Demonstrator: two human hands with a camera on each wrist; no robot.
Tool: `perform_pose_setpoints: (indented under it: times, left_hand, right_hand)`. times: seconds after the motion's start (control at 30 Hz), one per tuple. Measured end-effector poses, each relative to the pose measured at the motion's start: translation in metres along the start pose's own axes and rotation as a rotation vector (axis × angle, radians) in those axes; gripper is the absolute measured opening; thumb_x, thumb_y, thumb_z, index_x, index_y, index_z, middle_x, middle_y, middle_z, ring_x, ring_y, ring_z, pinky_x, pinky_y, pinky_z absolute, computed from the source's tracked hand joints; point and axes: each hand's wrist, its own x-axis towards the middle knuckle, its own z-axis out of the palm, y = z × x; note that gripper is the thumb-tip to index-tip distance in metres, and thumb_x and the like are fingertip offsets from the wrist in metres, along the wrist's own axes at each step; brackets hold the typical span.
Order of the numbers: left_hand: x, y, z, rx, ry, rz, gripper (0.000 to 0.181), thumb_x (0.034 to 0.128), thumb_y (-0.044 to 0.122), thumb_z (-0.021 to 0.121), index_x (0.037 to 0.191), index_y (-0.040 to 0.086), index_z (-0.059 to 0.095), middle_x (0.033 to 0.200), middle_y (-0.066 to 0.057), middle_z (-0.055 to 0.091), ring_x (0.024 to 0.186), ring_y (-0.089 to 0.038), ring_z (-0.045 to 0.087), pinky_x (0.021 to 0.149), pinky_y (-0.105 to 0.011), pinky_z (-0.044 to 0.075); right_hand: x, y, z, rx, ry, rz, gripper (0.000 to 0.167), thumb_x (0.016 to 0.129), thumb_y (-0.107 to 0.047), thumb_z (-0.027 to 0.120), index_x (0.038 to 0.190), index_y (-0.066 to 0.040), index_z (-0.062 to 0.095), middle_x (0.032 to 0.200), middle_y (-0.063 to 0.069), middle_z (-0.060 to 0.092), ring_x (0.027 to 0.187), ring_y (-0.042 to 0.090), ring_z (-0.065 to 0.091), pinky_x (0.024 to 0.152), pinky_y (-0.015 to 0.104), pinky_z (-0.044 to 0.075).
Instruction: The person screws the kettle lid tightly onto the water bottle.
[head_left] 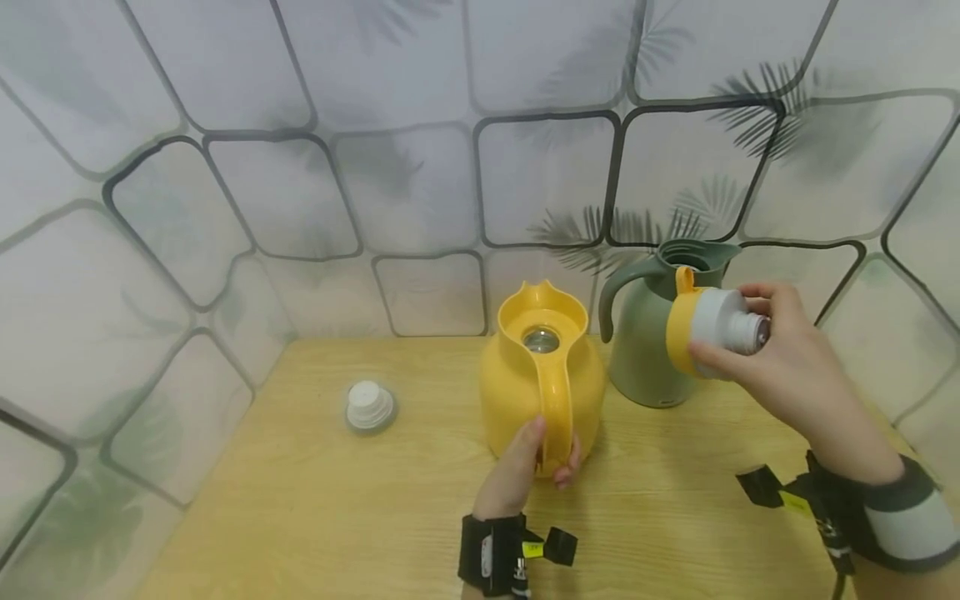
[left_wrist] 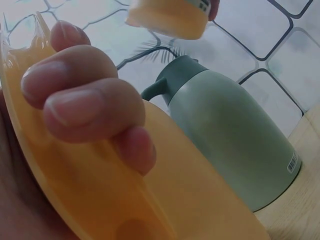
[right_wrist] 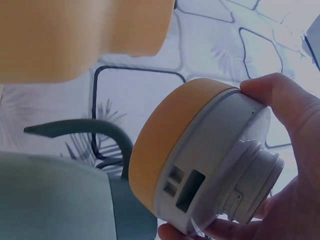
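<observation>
A yellow jug (head_left: 501, 392) stands upright on the table, its mouth uncovered. My left hand (head_left: 517, 467) grips its handle (head_left: 556, 400) low down, and in the left wrist view the fingers (left_wrist: 85, 107) curl round the handle. My right hand (head_left: 798, 367) holds a yellow and grey-white stopper (head_left: 716, 321) in the air, tipped on its side with its threaded end to the right. In the right wrist view the thumb and fingers pinch the stopper (right_wrist: 200, 155) by its edges. Behind it stands a green jug (head_left: 648, 358), also without a lid.
A white stopper (head_left: 369, 406) with a wider grey base rests on the wooden table (head_left: 300, 500) to the left. A patterned cloth (head_left: 420, 192) hangs behind the table and along both sides. The green jug's handle (head_left: 611, 300) points toward the yellow jug.
</observation>
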Motion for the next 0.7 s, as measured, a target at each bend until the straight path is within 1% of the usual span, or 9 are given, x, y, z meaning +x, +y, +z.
perform_pose_setpoints:
  times: [0.1,0.23,0.37,0.43,0.5,0.6,0.63,0.7]
  left_hand:
    - [0.000,0.001,0.000,0.007,-0.007,0.010,0.070,0.0997,0.055,0.014,0.070,0.000,0.046,0.054,-0.016,0.037,0.048,-0.009,0.039,0.045,-0.024,0.036]
    - [0.000,0.001,0.000,0.008,-0.002,0.006,0.070,0.0994,0.056,0.014,0.070,0.001,0.046,0.054,-0.016,0.037,0.048,-0.009,0.039,0.045,-0.024,0.036]
    - [0.000,0.002,0.000,0.003,0.008,-0.008,0.070,0.0995,0.055,0.014,0.070,0.000,0.045,0.054,-0.015,0.037,0.048,-0.009,0.038,0.045,-0.024,0.036]
    - [0.000,0.002,0.000,0.002,0.011,-0.011,0.070,0.0996,0.054,0.014,0.069,-0.001,0.045,0.054,-0.015,0.037,0.047,-0.009,0.038,0.044,-0.024,0.036]
    - [0.000,0.003,0.000,0.006,0.010,-0.008,0.070,0.0997,0.054,0.014,0.069,-0.002,0.044,0.054,-0.016,0.037,0.047,-0.009,0.038,0.044,-0.024,0.036]
    - [0.001,0.003,0.000,0.009,0.005,0.003,0.071,0.0998,0.054,0.014,0.070,-0.003,0.044,0.054,-0.019,0.037,0.048,-0.008,0.039,0.044,-0.024,0.036]
    - [0.001,0.004,0.000,0.010,0.003,0.006,0.072,0.0999,0.054,0.014,0.070,-0.004,0.043,0.054,-0.020,0.036,0.048,-0.008,0.039,0.044,-0.024,0.036]
    - [0.000,0.003,-0.001,0.009,0.000,0.010,0.072,0.0998,0.055,0.014,0.070,-0.004,0.043,0.054,-0.022,0.036,0.048,-0.008,0.039,0.044,-0.024,0.036]
  right_hand:
    - [0.001,-0.009,0.002,0.035,0.010,-0.004,0.092,0.084,-0.040,0.072,0.146,-0.005,0.015,0.143,0.028,0.029,0.110,0.044,0.042,0.072,0.043,0.045]
    - [0.003,-0.021,0.005,0.079,0.045,-0.025,0.093,0.084,-0.038,0.073,0.148,-0.014,0.011,0.143,0.024,0.030,0.109,0.042,0.043,0.070,0.038,0.046]
    - [0.007,-0.033,0.007,0.128,0.063,-0.065,0.093,0.085,-0.034,0.072,0.151,-0.023,0.008,0.143,0.023,0.027,0.108,0.042,0.043,0.072,0.041,0.046]
    - [0.010,-0.039,0.008,0.143,0.073,-0.080,0.092,0.085,-0.032,0.073,0.151,-0.025,0.010,0.143,0.023,0.027,0.107,0.041,0.042,0.071,0.038,0.046]
    - [0.013,-0.045,0.010,0.160,0.085,-0.097,0.090,0.084,-0.030,0.074,0.151,-0.025,0.014,0.142,0.022,0.027,0.106,0.039,0.042,0.068,0.032,0.047]
    - [0.017,-0.053,0.013,0.178,0.096,-0.119,0.086,0.084,-0.028,0.074,0.150,-0.021,0.020,0.141,0.020,0.029,0.104,0.034,0.043,0.066,0.023,0.046]
    - [0.018,-0.056,0.014,0.184,0.095,-0.127,0.085,0.084,-0.028,0.074,0.149,-0.019,0.021,0.141,0.020,0.030,0.104,0.034,0.043,0.066,0.022,0.045]
    - [0.020,-0.062,0.016,0.198,0.087,-0.134,0.084,0.084,-0.029,0.074,0.148,-0.016,0.022,0.142,0.020,0.030,0.105,0.033,0.043,0.069,0.025,0.045]
